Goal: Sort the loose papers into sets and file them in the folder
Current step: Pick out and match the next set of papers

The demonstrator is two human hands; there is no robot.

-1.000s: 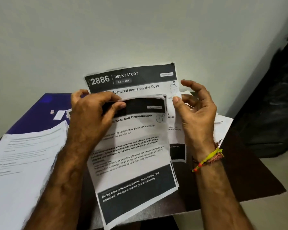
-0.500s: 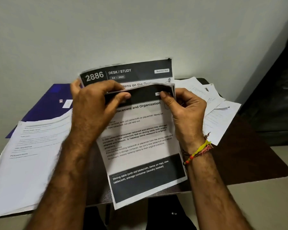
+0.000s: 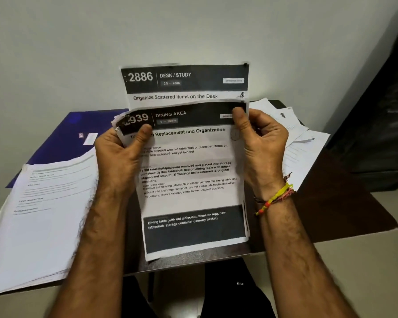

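Observation:
I hold a small bundle of printed sheets upright above the dark table. The front sheet (image 3: 191, 175) is headed "2939 Dining Area"; behind it rises the sheet (image 3: 184, 81) headed "2886 Desk / Study". My left hand (image 3: 122, 161) grips the bundle's left edge, its thumb on the front sheet's curled top corner. My right hand (image 3: 260, 148) pinches the top right corner, thumb in front. A blue folder (image 3: 62, 141) lies on the table at the back left.
A thick stack of white papers (image 3: 39, 214) lies at the left, overlapping the folder. Loose sheets (image 3: 301, 143) are scattered at the back right. The brown table (image 3: 345, 203) stands against a pale wall, with a dark bag (image 3: 381, 111) at the right.
My left hand slid from covering the front sheet's header to its left edge, so the "2939" heading shows. My right hand closed from open onto the top right corner.

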